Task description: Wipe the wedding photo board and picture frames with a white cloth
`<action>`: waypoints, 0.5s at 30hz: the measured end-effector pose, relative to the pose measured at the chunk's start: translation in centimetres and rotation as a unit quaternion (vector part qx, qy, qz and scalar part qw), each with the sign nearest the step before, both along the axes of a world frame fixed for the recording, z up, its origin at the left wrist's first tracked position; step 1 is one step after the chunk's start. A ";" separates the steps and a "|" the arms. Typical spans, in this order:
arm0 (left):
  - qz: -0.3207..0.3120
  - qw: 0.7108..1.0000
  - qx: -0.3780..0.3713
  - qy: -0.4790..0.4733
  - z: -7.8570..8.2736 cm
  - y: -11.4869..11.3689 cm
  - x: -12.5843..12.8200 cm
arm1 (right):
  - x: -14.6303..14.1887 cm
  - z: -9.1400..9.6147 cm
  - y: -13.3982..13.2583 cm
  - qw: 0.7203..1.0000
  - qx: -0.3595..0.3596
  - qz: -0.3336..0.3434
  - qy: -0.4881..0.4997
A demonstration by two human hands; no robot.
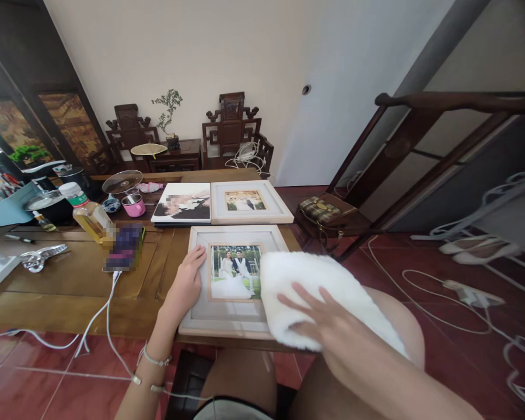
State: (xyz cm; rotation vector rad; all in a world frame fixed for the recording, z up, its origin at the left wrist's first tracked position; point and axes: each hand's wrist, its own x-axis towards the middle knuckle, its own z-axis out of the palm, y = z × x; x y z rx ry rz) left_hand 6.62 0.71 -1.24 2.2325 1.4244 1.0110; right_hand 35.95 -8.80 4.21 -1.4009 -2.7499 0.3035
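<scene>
A white picture frame (196,318) with a photo of a couple lies flat at the table's front edge. My left hand (189,280) holds its left side, fingers curled over the border. A fluffy white cloth (341,274) covers the frame's right side and hangs past the table edge toward my knee. On top of the cloth presses my right hand (317,315), its fingers spread and its thumb side tucked into a fold. The frame's right border is hidden beneath the cloth.
Behind lie a second white frame (280,201) and a photo panel (184,204). Leftward are a phone (125,248) on a white cable, an oil bottle (90,216), a pink mug (133,205) and a clear hair clip (41,256). A chair (376,169) holds a plaid bag (319,210).
</scene>
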 end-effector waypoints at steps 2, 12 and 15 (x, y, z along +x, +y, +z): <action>-0.003 1.000 0.002 0.004 -0.1 0.0 -0.1 | 0.0 -0.5 -2.2 1.000 -0.010 0.007 0.016; -0.035 0.999 -0.001 0.034 0.1 0.1 -0.5 | -1.5 0.2 3.8 0.999 0.037 -0.001 0.036; -0.039 0.999 -0.009 0.034 0.4 0.0 -0.5 | -1.9 -0.1 9.2 0.993 0.112 -0.034 0.020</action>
